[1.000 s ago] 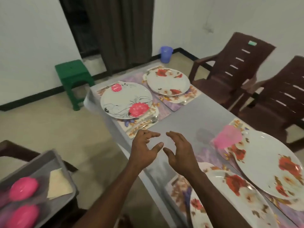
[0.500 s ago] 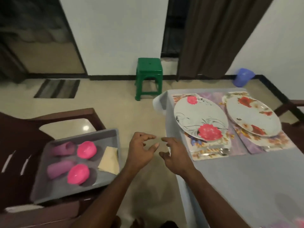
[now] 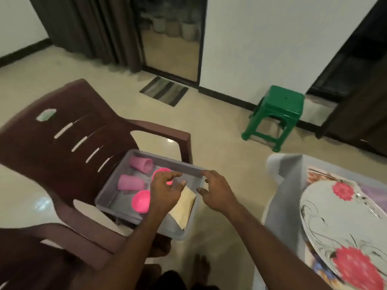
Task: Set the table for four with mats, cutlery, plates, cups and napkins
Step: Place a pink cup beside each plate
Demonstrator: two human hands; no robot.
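Hovering hands [image 3: 186, 191] above napkins [image 3: 184, 206] in tray [image 3: 117, 197]

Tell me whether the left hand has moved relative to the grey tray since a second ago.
Yes. The left hand was over the table edge, away from the grey tray; now it hovers above the tray's contents.

The tray [image 3: 117, 197] is grey, on a dark brown chair [image 3: 52, 155]. Four pink cups [image 3: 130, 182] lie in it (two paler, two brighter) beside cream napkins [image 3: 185, 203]. The plate [image 3: 339, 218] is white with pink-red flowers and black swirls. The stool [image 3: 278, 109] is green.
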